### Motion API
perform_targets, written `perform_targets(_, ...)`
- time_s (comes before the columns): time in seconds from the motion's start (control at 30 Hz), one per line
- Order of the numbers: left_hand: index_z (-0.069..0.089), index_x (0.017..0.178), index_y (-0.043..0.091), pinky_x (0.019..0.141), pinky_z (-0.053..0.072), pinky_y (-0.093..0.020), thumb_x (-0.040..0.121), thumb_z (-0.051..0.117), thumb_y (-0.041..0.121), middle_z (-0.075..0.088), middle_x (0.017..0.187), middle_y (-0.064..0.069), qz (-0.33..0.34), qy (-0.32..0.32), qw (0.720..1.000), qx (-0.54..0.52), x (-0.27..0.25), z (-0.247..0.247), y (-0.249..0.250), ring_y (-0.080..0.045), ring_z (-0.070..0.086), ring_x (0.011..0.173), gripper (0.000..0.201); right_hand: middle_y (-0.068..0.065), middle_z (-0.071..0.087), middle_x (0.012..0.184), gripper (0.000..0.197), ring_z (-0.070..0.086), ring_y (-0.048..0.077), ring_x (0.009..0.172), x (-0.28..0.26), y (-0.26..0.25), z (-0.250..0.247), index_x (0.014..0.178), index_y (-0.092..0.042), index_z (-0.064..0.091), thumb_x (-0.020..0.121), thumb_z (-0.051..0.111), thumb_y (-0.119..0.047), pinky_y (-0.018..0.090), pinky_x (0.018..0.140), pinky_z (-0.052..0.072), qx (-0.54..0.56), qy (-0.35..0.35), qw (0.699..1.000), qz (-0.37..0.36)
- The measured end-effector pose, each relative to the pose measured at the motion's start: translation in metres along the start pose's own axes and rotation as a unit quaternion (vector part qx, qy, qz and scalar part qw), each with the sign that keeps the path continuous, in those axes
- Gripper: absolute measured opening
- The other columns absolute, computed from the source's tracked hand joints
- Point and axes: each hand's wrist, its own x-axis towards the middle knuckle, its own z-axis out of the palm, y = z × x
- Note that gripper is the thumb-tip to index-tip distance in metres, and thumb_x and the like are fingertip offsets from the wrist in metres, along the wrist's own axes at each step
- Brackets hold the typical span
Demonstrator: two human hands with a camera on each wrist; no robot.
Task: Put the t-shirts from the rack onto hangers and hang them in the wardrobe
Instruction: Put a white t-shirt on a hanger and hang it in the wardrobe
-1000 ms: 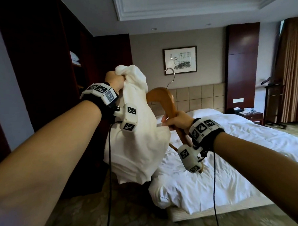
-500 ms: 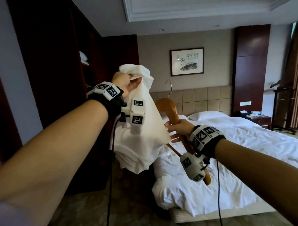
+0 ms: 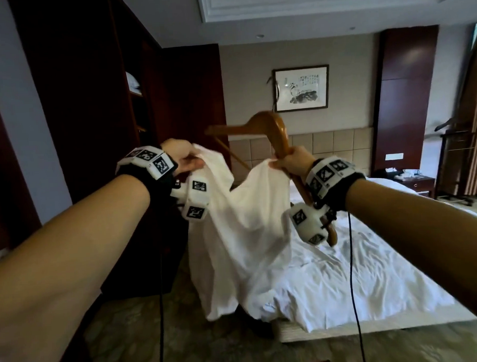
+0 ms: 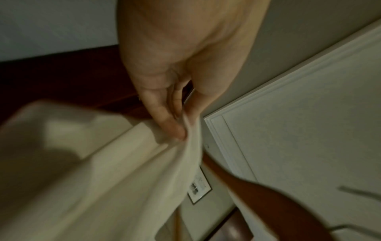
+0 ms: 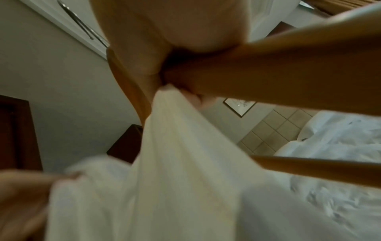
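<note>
A white t-shirt hangs spread between both hands in front of the bed. My left hand pinches one edge of the t-shirt between thumb and fingers. My right hand grips the arm of a wooden hanger and pinches the other edge of the t-shirt against the hanger. The hanger stands above the cloth, tilted, its lower arm running down behind my right wrist. Its metal hook is seen against the wall by the picture.
A dark wooden wardrobe stands open on the left, with shelves inside. A bed with white sheets fills the right. A clothes rack stands far right by the curtain, beside a nightstand. Carpet lies below.
My left hand dropped lower and the bunched t-shirt opened out between both hands. My right hand took hold of the shirt's other edge and raised the hanger.
</note>
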Motion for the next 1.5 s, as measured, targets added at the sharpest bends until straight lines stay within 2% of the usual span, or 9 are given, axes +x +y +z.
perform_targets(0.13,0.053,0.075,0.006,0.044,0.051,-0.017,0.09,0.057,0.002,0.06,0.062,-0.007,0.012,0.018,0.996,0.085,-0.005,0.005,-0.01,-0.007,0.06,0.042,0.016,0.005,0.059,0.093,0.03,0.057,0.016,0.082,-0.003,-0.032,-0.018,0.114,-0.006,0.06,0.086,0.066,-0.016,0.025,0.073,0.046,-0.034,0.02,0.998,-0.058)
perform_targets(0.23,0.058,0.089,0.012,0.068,0.053,-0.021,0.088,0.064,0.012,0.06,0.083,-0.003,0.018,-0.072,0.985,0.155,-0.022,0.025,-0.01,-0.009,0.059,0.071,0.006,0.002,0.06,0.083,0.025,0.056,0.013,0.071,-0.003,-0.039,-0.021,0.11,-0.006,0.062,0.086,0.065,-0.012,0.021,0.064,0.047,-0.024,0.004,0.997,-0.068)
perform_targets(0.37,0.05,0.127,0.015,0.102,0.04,-0.034,0.078,0.074,0.019,0.055,0.12,-0.003,0.037,-0.177,0.963,0.202,-0.04,0.06,-0.014,-0.016,0.047,0.115,0.054,0.002,0.06,0.082,0.018,0.056,0.011,0.071,-0.007,-0.038,-0.026,0.1,-0.011,0.062,0.083,0.067,-0.01,0.027,0.076,0.047,-0.02,-0.003,0.997,-0.081)
perform_targets(0.5,0.055,0.118,0.011,0.078,0.05,-0.018,0.073,0.08,0.017,0.061,0.111,-0.001,0.04,-0.256,0.953,0.158,-0.053,0.102,-0.023,-0.012,0.057,0.102,0.052,0.0,0.06,0.077,0.007,0.054,0.011,0.066,-0.013,-0.041,-0.041,0.087,-0.015,0.063,0.083,0.066,-0.01,0.023,0.07,0.046,-0.05,-0.007,0.994,-0.097)
perform_targets(0.63,0.056,0.118,0.009,0.096,0.048,-0.037,0.076,0.076,0.019,0.064,0.113,-0.005,0.03,-0.281,0.955,0.085,-0.061,0.139,-0.034,-0.022,0.06,0.106,0.048,0.0,0.06,0.08,0.022,0.056,0.01,0.07,-0.02,-0.037,-0.064,0.105,-0.008,0.064,0.083,0.066,-0.009,0.024,0.075,0.048,-0.045,0.036,0.994,-0.089)
perform_targets(0.83,0.059,0.115,-0.001,0.077,0.049,-0.033,0.088,0.06,0.004,0.063,0.098,-0.011,0.091,-0.223,0.965,0.102,-0.068,0.176,-0.032,-0.023,0.06,0.09,0.027,-0.003,0.057,0.07,0.02,0.051,0.007,0.055,-0.041,-0.01,-0.102,0.106,-0.012,0.065,0.086,0.066,-0.018,0.016,0.048,0.044,-0.008,0.044,0.998,-0.042)
perform_targets(1.07,0.058,0.116,-0.002,0.078,0.053,-0.038,0.09,0.056,0.003,0.064,0.098,-0.014,0.065,-0.176,0.982,0.0,-0.072,0.189,-0.028,-0.029,0.063,0.092,0.027,0.007,0.064,0.086,0.016,0.06,0.022,0.073,-0.06,0.05,-0.118,0.102,-0.011,0.062,0.089,0.062,-0.021,0.037,0.073,0.052,0.072,0.011,0.997,-0.006)
perform_targets(1.27,0.058,0.118,0.0,0.077,0.051,-0.036,0.09,0.057,0.006,0.064,0.102,-0.013,0.062,-0.131,0.989,-0.036,-0.07,0.18,-0.022,-0.027,0.063,0.093,0.028,-0.001,0.064,0.082,0.023,0.064,0.007,0.062,-0.069,0.077,-0.102,0.111,-0.011,0.059,0.092,0.058,-0.023,0.018,0.055,0.053,0.089,0.001,0.996,0.001)
perform_targets(1.5,0.06,0.117,-0.001,0.087,0.052,-0.035,0.084,0.063,0.009,0.065,0.111,-0.013,0.079,-0.007,0.996,-0.031,-0.062,0.157,-0.016,-0.027,0.064,0.099,0.034,0.003,0.068,0.102,0.035,0.067,0.019,0.092,-0.069,0.077,-0.084,0.117,-0.004,0.058,0.091,0.058,-0.028,0.028,0.074,0.054,0.112,-0.005,0.994,-0.011)
